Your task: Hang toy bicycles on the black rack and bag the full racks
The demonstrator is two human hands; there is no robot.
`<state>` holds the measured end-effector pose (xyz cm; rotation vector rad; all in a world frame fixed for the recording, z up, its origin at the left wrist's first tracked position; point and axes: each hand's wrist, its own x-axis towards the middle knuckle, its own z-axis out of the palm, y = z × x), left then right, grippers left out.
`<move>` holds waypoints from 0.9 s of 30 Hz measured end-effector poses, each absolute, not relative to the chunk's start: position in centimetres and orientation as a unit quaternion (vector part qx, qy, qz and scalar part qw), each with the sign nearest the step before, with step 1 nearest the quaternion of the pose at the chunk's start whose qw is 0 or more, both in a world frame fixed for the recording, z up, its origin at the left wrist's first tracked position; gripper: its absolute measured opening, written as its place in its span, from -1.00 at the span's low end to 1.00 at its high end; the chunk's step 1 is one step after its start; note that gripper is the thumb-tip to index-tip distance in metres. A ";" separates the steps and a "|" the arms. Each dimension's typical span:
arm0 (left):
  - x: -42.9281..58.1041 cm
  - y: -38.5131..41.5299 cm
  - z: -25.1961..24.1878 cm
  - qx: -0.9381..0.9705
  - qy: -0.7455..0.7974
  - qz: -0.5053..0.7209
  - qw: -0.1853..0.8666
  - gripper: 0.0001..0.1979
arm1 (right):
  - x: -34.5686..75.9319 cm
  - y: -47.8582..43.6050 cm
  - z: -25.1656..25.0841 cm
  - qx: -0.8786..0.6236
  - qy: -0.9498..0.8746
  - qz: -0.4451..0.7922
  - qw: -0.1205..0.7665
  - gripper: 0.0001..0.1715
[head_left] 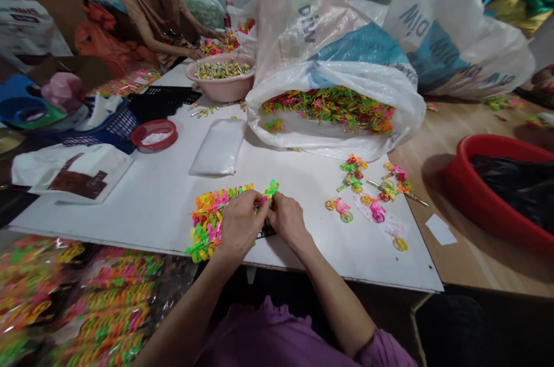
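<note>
My left hand [240, 221] and my right hand [289, 219] meet near the table's front edge. Their fingers pinch together on a small bright plastic toy [272, 188], whose green end sticks up above them. Under and left of my left hand lie close rows of similar plastic toys [208, 224] in yellow, orange, pink and green. They seem to be set on a black grid tray [266, 231], which shows only below my fingers. My hands cover the near right part of the tray. Loose bicycle-shaped toys [340, 209] lie to the right.
A big open plastic sack [337, 136] of toys stands behind. Nearby are a clear bag stack [219, 148], a pink basin [220, 85], a small red basket [154, 135] and a red tub [489, 182]. A co-worker [151, 15] sits at the far left.
</note>
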<state>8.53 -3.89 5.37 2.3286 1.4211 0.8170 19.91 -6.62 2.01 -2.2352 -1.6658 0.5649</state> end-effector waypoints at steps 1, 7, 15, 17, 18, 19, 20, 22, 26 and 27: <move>8.2 -3.7 5.5 0.816 0.483 0.282 0.146 -0.82 | 19.9 -6.6 1.7 -0.778 -0.576 0.199 0.152 -0.73; 5.4 -1.0 6.9 0.847 0.431 0.284 0.127 -0.82 | 20.8 -6.0 -0.5 -0.765 -0.555 0.264 0.193 -0.84; 5.8 -0.4 5.1 0.901 0.360 0.170 0.172 -0.79 | 19.3 -4.3 -2.1 -0.679 -0.643 0.236 0.264 -0.83; 5.7 -0.5 5.0 0.906 0.346 0.165 0.179 -0.81 | 19.3 -4.4 -2.2 -0.678 -0.658 0.222 0.242 -0.82; 5.7 -0.6 4.9 0.907 0.343 0.169 0.179 -0.81 | 19.4 -4.5 -2.2 -0.677 -0.662 0.222 0.231 -0.82; 5.7 -0.6 4.8 0.906 0.343 0.174 0.178 -0.81 | 19.6 -4.6 -2.0 -0.676 -0.668 0.223 0.218 -0.83; 5.7 -0.6 4.6 0.905 0.344 0.181 0.175 -0.81 | 19.7 -4.5 -1.9 -0.675 -0.673 0.224 0.203 -0.83; 5.8 -0.6 4.3 0.904 0.346 0.189 0.164 -0.78 | 19.7 -4.4 -1.5 -0.680 -0.679 0.218 0.172 -0.81; 5.8 -0.6 3.5 0.908 0.333 0.213 0.135 -0.78 | 18.7 -4.4 -1.1 -0.695 -0.676 0.206 0.131 -0.76; 5.7 -0.5 3.2 0.910 0.326 0.222 0.126 -0.77 | 18.4 -4.4 -1.1 -0.696 -0.676 0.206 0.126 -0.76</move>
